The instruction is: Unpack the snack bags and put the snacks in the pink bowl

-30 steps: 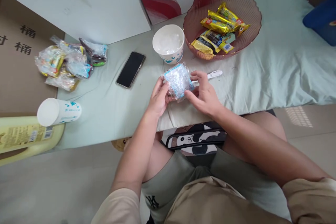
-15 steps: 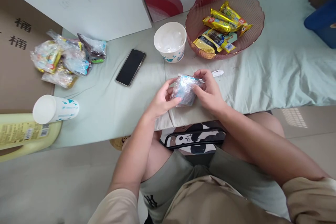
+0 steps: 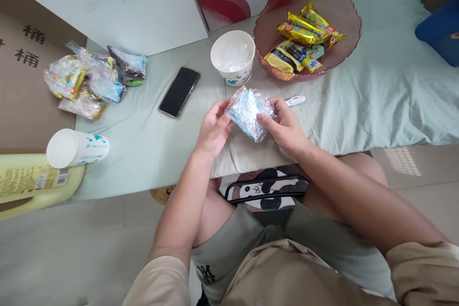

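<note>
Between my two hands, just above the cloth near the table's front edge, is a small blue packet wrapped in clear plastic film [image 3: 251,114]. My left hand [image 3: 214,129] pinches its left corner between thumb and fingers. From the other side my right hand [image 3: 287,126] grips it, thumb on top and fingers behind. A white paper bowl [image 3: 234,78] with clear plastic inside stands just beyond the packet. By my right fingertips lies a small white tool [image 3: 296,101], perhaps a cutter. What is inside the film cannot be made out fully.
A pink ribbed bowl [image 3: 347,24] holds several yellow snack packets. Left of the paper bowl lies a phone [image 3: 179,92]. Several film-wrapped snacks [image 3: 68,76] are piled at the left, above a paper cup [image 3: 77,148] on its side and a yellow jug [image 3: 43,184]. Boxes [image 3: 143,5] stand behind.
The wrapped packet has been turned and raised slightly, showing its blue edge at the left. My left fingers have shifted from its lower face to its left corner.
</note>
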{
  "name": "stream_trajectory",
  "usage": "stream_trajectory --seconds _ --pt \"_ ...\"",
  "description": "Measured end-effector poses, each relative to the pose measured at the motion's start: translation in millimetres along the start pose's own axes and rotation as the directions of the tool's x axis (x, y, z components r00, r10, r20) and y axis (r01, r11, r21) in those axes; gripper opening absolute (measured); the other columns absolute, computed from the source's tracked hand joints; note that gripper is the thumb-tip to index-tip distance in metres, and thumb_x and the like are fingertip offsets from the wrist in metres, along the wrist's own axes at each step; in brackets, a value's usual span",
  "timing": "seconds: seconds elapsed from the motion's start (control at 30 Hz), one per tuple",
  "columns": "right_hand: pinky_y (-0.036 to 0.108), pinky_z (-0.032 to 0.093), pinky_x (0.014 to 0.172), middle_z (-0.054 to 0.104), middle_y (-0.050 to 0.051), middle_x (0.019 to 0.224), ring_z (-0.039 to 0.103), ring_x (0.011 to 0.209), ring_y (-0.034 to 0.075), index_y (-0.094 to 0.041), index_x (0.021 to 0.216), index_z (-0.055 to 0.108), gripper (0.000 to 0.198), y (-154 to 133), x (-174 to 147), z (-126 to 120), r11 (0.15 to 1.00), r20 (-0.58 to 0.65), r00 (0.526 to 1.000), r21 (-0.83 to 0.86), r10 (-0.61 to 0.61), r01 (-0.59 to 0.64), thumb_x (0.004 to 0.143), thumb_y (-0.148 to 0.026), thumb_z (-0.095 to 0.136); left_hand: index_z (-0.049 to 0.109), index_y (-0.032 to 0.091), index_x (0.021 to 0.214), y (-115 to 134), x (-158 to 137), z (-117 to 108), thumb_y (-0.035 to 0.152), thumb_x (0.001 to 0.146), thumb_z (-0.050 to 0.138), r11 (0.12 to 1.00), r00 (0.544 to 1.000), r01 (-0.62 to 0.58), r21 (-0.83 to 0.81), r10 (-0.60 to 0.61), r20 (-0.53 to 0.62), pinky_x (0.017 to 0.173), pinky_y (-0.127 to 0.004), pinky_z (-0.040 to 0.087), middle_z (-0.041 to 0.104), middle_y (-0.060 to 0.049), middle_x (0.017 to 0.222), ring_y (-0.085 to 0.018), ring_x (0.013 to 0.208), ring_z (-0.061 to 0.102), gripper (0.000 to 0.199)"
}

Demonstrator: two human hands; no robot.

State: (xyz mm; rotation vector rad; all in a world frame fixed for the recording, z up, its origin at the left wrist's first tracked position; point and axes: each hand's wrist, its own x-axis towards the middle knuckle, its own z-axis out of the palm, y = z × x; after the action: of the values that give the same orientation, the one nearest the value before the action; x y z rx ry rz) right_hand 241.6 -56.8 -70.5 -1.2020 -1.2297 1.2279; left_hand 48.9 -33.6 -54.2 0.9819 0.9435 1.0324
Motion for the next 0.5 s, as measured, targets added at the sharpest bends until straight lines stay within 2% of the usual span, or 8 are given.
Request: stream_trajectory --seconds 0.1,0.17,0.23,0.3,0.37,0.43,0.5 --pt "0.031 0.048 0.068 0.057 0.001 0.090 0.055 0.077 0.016 -0.025 0.097 0.047 0.033 -1 0 2 1.000 -0.012 1.000 0.003 0.003 -0.003 0.088 -0.051 0.066 0.053 0.035 0.136 -7 -4 10 0.056 0.066 0.092 0.996 0.992 0.094 -0.004 -0.094 0.088 0.084 -0.036 0.062 0.068 -0.007 0.128 -0.027 0.112 0.071 0.083" --pt "0.032 0.048 0.067 0.058 0.002 0.089 0.055 0.075 0.017 -0.025 0.096 0.049 0.030 -4 1 -2 0.994 0.013 0.999 -0.105 -0.042 0.043 0.089 -0.050 0.064 0.048 0.038 0.140 -10 -6 12 0.050 0.069 0.092 0.995 0.994 0.100 0.006 -0.100 0.051 0.083 -0.036 0.063 0.068 -0.005 0.126 -0.027 0.112 0.070 0.085" --pt "0.034 0.049 0.071 0.063 0.005 0.094 0.059 0.081 0.019 -0.024 0.098 0.054 0.023 -8 4 -12 0.953 0.011 0.992 -0.277 -0.126 0.124 0.093 -0.046 0.058 0.048 0.038 0.140 -11 -4 7 0.049 0.069 0.092 0.998 0.998 0.056 0.019 -0.056 -0.017 0.083 -0.036 0.063 0.068 -0.005 0.123 -0.027 0.112 0.070 0.084" --pt "0.040 0.050 0.082 0.067 0.009 0.103 0.062 0.093 0.024 -0.022 0.102 0.060 0.018 -10 8 -24 0.844 -0.020 0.974 -0.504 -0.225 0.185 0.094 -0.037 0.053 0.049 0.037 0.139 -10 0 -3 0.049 0.068 0.093 1.000 0.997 -0.002 0.030 0.005 -0.078 0.085 -0.035 0.062 0.068 -0.006 0.122 -0.028 0.113 0.070 0.085" --pt "0.047 0.046 0.096 0.070 0.012 0.113 0.061 0.108 0.029 -0.021 0.107 0.064 0.021 -9 12 -37 0.677 -0.021 0.958 -0.712 -0.285 0.186 0.091 -0.027 0.051 0.048 0.038 0.138 -9 3 -13 0.048 0.065 0.095 0.998 0.990 -0.047 0.035 0.051 -0.134 0.087 -0.034 0.061 0.067 -0.006 0.124 -0.027 0.116 0.069 0.088" --pt "0.053 0.040 0.105 0.070 0.013 0.122 0.057 0.121 0.034 -0.021 0.108 0.066 0.025 -6 14 -45 0.528 0.013 0.959 -0.832 -0.284 0.168 0.089 -0.022 0.050 0.046 0.039 0.138 -8 5 -22 0.046 0.062 0.097 0.996 0.981 -0.080 0.042 0.086 -0.174 0.090 -0.034 0.060 0.065 -0.006 0.129 -0.027 0.120 0.067 0.092" --pt "0.057 0.036 0.108 0.071 0.014 0.122 0.055 0.126 0.037 -0.021 0.105 0.068 0.023 -2 14 -50 0.445 0.033 0.967 -0.884 -0.254 0.147 0.090 -0.022 0.050 0.044 0.039 0.139 -8 7 -28 0.046 0.059 0.098 0.991 0.972 -0.118 0.063 0.128 -0.198 0.096 -0.035 0.058 0.063 -0.007 0.135 -0.026 0.124 0.066 0.097"
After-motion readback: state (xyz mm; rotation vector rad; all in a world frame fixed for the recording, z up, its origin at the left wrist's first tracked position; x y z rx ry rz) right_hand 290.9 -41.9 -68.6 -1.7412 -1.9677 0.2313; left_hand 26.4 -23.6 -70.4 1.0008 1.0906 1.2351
